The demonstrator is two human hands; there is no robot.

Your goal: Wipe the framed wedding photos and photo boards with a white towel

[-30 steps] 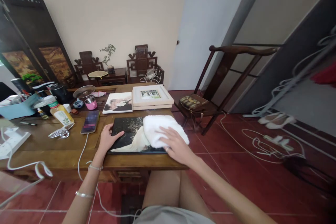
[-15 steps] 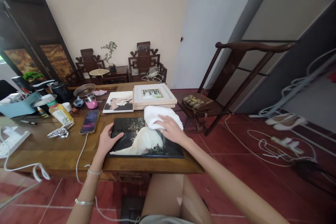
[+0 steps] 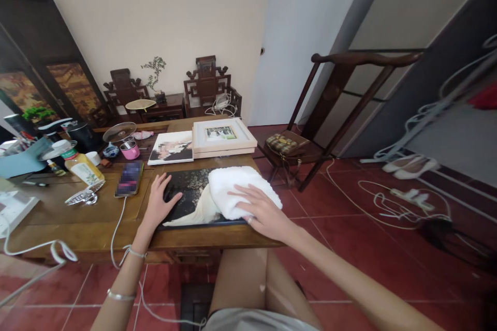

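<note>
A dark photo panel (image 3: 189, 187) showing a pale gown lies flat at the front edge of the wooden table. My left hand (image 3: 158, 201) rests at its left edge, thumb and fingers apart, with nothing held. Over the panel's right half, my right hand (image 3: 264, 214) presses a folded white towel (image 3: 233, 186), with the fingers spread across its top and the thumb at its lower edge. The towel hides that part of the picture.
Behind the panel are stacked white-framed pictures (image 3: 223, 137) and a white-edged photo print (image 3: 171, 147). A phone (image 3: 129, 178), metal hair clip (image 3: 84, 194), yellow bottle (image 3: 81, 163) and pink mug (image 3: 130, 150) stand or lie leftward. A charging cable (image 3: 116, 232) hangs over the front edge.
My right hand has moved the towel down and to the right, toward the panel's near edge. My left hand stays at the left edge. The view has shifted slightly.
</note>
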